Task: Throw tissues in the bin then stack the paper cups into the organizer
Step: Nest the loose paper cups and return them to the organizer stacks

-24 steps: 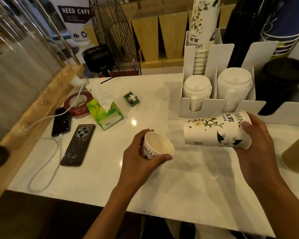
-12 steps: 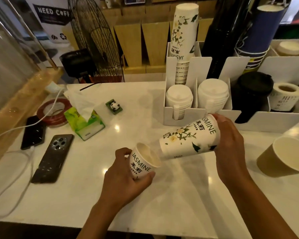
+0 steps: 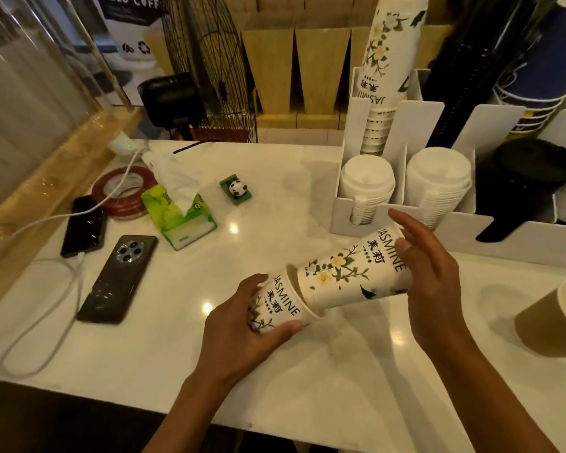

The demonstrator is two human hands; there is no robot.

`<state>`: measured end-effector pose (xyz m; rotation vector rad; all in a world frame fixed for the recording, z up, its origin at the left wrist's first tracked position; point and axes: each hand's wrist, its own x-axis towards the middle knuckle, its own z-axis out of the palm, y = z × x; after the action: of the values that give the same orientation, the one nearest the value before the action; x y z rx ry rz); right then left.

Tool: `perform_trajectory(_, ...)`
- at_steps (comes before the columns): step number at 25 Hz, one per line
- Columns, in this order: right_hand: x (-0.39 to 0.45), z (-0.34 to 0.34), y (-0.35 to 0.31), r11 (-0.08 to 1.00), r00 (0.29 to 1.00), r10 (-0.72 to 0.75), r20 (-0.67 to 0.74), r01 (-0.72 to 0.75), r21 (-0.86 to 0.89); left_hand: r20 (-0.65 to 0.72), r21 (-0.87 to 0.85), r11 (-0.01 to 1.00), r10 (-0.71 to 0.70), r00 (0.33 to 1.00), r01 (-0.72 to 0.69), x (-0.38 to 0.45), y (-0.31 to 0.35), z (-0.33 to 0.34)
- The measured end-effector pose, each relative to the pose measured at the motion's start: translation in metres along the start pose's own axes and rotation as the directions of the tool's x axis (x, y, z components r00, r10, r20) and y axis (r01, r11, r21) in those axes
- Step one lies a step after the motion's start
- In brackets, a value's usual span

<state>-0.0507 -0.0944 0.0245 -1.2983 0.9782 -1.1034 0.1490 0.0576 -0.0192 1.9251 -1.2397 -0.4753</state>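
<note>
My left hand (image 3: 242,325) grips a white flowered "JASMINE" paper cup (image 3: 281,305), mouth turned right. A second flowered cup (image 3: 350,273) lies tilted with its base inside the first cup's mouth. My right hand (image 3: 428,276) rests against that second cup's rim end, fingers spread. The white organizer (image 3: 366,220) stands behind, with a tall stack of flowered cups (image 3: 386,67) in its back slot and stacks of white lids (image 3: 366,181) in front. A green tissue pack (image 3: 180,210) sits at the left. No bin is in view.
A brown paper cup (image 3: 559,315) stands at the right edge. Two phones (image 3: 118,276), a charging cable (image 3: 46,308) and a tape roll (image 3: 125,191) lie at left. A panda figure (image 3: 236,189), a black fan (image 3: 209,67), black lids (image 3: 530,168) and blue cups (image 3: 543,76) stand behind.
The two cups have come together: the right-hand cup's base has slid into the left-hand cup's mouth. My right hand's fingers have loosened and spread at the rim.
</note>
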Motion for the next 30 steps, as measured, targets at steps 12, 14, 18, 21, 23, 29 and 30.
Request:
perform_trajectory(12, -0.014, 0.046, 0.021, 0.961, 0.955, -0.108, 0.276, 0.172, -0.218, 0.000, -0.001, 0.999, 0.052, 0.999, -0.052, 0.002, -0.007, 0.001)
perform_trajectory(14, -0.019, 0.054, 0.022, 0.949, 0.945, -0.113, 0.307, 0.194, -0.247, -0.010, 0.001, 0.998, 0.063, 0.998, -0.063, 0.002, -0.007, 0.000)
perform_trajectory(18, -0.024, 0.065, 0.026, 0.939, 0.930, -0.117, 0.348, 0.218, -0.267, -0.024, -0.054, 0.996, 0.075, 0.997, -0.077, 0.003, -0.008, -0.001)
perform_trajectory(21, -0.034, 0.073, 0.032, 0.941, 0.921, -0.084, 0.381, 0.199, -0.275, -0.029, -0.077, 0.994, 0.075, 0.997, -0.077, 0.002, -0.009, -0.002)
perform_trajectory(23, -0.034, 0.076, 0.026, 0.939, 0.894, -0.038, 0.447, 0.186, -0.290, -0.045, -0.125, 0.987, 0.093, 0.995, -0.098, 0.005, -0.009, -0.001)
perform_trajectory(29, -0.001, 0.058, -0.029, 0.500, 0.781, -0.110, 0.615, 0.578, -0.645, 0.145, -0.231, 0.973, 0.025, 0.989, 0.010, 0.033, 0.022, 0.038)
perform_trajectory(30, -0.002, 0.056, -0.031, 0.426, 0.764, -0.111, 0.636, 0.615, -0.664, 0.176, -0.218, 0.975, 0.009, 0.984, 0.030, 0.035, 0.024, 0.048)
